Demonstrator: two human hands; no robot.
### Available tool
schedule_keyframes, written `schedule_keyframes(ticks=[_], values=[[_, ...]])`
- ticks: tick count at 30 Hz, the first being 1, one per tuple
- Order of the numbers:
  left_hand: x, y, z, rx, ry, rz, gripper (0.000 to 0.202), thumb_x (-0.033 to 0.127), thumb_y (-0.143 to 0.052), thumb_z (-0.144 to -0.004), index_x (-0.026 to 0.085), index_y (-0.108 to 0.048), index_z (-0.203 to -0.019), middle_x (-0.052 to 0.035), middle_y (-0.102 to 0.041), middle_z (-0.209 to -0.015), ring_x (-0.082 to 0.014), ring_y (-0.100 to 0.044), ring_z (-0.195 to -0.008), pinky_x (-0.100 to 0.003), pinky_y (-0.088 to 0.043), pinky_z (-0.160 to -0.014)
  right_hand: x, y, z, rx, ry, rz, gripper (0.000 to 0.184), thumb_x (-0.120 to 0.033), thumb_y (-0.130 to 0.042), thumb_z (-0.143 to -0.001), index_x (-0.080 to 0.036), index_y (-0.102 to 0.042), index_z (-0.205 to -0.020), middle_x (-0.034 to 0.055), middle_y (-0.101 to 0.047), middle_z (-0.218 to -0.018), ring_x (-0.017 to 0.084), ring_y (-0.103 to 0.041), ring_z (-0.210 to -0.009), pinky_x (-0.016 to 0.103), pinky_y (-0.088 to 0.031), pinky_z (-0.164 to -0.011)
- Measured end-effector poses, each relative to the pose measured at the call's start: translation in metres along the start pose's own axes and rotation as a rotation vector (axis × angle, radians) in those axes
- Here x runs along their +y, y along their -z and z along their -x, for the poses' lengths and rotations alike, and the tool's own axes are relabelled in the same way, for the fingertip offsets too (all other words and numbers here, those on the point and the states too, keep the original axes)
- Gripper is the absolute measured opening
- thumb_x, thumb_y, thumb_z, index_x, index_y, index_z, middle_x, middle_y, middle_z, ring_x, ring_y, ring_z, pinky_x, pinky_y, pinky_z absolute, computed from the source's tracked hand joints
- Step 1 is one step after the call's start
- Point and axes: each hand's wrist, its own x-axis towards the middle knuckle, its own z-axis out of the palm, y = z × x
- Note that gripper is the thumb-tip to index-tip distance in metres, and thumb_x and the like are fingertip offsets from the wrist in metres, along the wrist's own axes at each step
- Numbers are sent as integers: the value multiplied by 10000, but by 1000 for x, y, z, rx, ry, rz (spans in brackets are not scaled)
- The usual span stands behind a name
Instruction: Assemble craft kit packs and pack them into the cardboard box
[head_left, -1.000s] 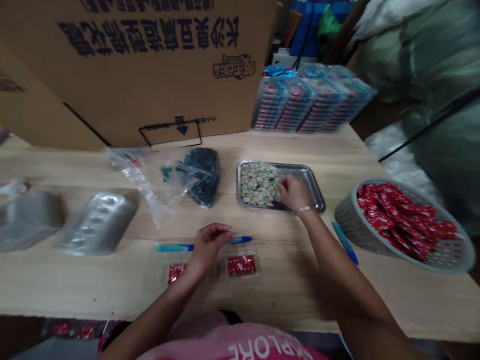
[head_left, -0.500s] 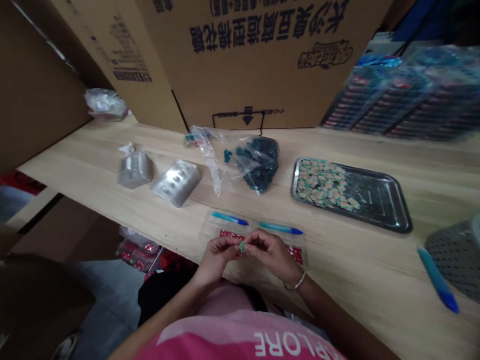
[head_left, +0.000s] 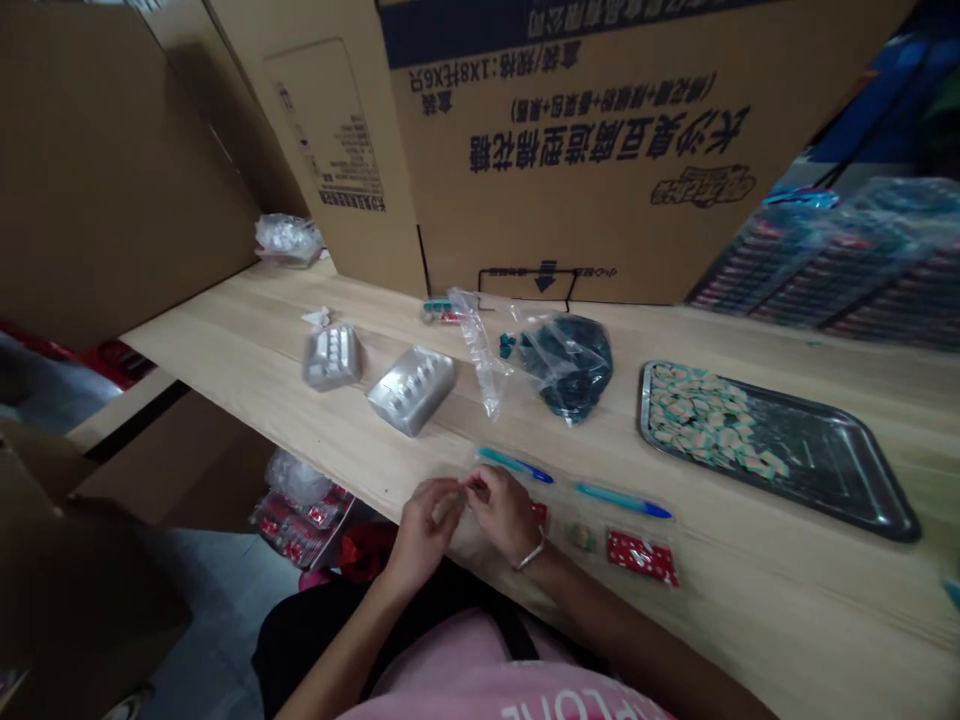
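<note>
My left hand (head_left: pixel 426 522) and my right hand (head_left: pixel 504 515) meet at the table's front edge, fingertips pinched together. Whatever lies between them is too small and hidden to make out. Under and beside my right hand lies a clear plastic tray (head_left: pixel 551 505). Two blue-tipped, turquoise pen-like sticks, one on the left (head_left: pixel 516 465) and one on the right (head_left: pixel 624 500), lie along its far side. A red packet with white dots (head_left: pixel 643 556) sits at its right end, with a small pale green piece (head_left: pixel 581 538) beside it. My right hand partly covers another red packet (head_left: pixel 538 515).
A metal tray (head_left: pixel 847 470) at the right holds many pale green-edged pieces (head_left: pixel 697 415). Behind my hands lies a clear bag of dark teal pieces (head_left: pixel 574 365). Stacked clear plastic trays (head_left: pixel 412 390) stand left of it. A large carton (head_left: pixel 570 220) blocks the back.
The camera view has shifted, so the table things appear lower and further right. My hands have moved left along the clear tray. The small green piece between my fingertips no longer shows.
</note>
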Motion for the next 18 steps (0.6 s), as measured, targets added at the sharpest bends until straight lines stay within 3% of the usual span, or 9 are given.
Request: schedule_keyframes(ticks=[2,5,10,15,17,18], values=[[-13,2,-6,-81,-97,-61,205,178,-571,-757,216,-680,-926,-75,-682,-952,-201,-611,-931,-346,-483,-847,0,-7,0,25,86,208,118,-99,-542,-799,-204,-588,-770,37,-644,-790,215,-557,-819,338,-428,-744],[-30,-2,-11,-88,-204,-97,178,189,-528,-801,210,-672,-903,-87,-666,-913,-195,-618,-885,-341,-509,-792,1,-7,3,13,153,370,133,-115,-531,-845,-212,-597,-782,31,-636,-785,222,-530,-836,350,-406,-768],[-46,-11,-7,-89,-296,-195,201,219,-486,-844,210,-680,-897,-115,-660,-968,-197,-623,-915,-339,-512,-806,1,-1,2,60,87,496,110,-183,-570,-855,-218,-633,-771,62,-597,-890,236,-495,-879,360,-379,-757],[-27,4,-20,-165,-379,-361,209,221,-471,-850,213,-678,-825,-104,-678,-884,-200,-622,-851,-338,-489,-778,-1,0,-5,-13,57,564,91,-198,-579,-856,-223,-622,-779,55,-602,-853,249,-500,-864,371,-358,-737],[-12,21,-45,-59,-376,-485,175,247,-502,-838,225,-673,-805,-92,-681,-904,-219,-611,-886,-371,-453,-828,-3,-2,-6,-17,38,557,54,-197,-585,-854,-219,-609,-811,52,-609,-865,242,-509,-857,368,-359,-738],[-5,31,-62,48,-352,-559,143,275,-536,-823,227,-671,-820,-95,-674,-975,-241,-594,-954,-399,-425,-874,-4,-2,-7,-15,33,547,41,-195,-588,-851,-217,-604,-820,49,-611,-869,238,-514,-855,366,-363,-742]])
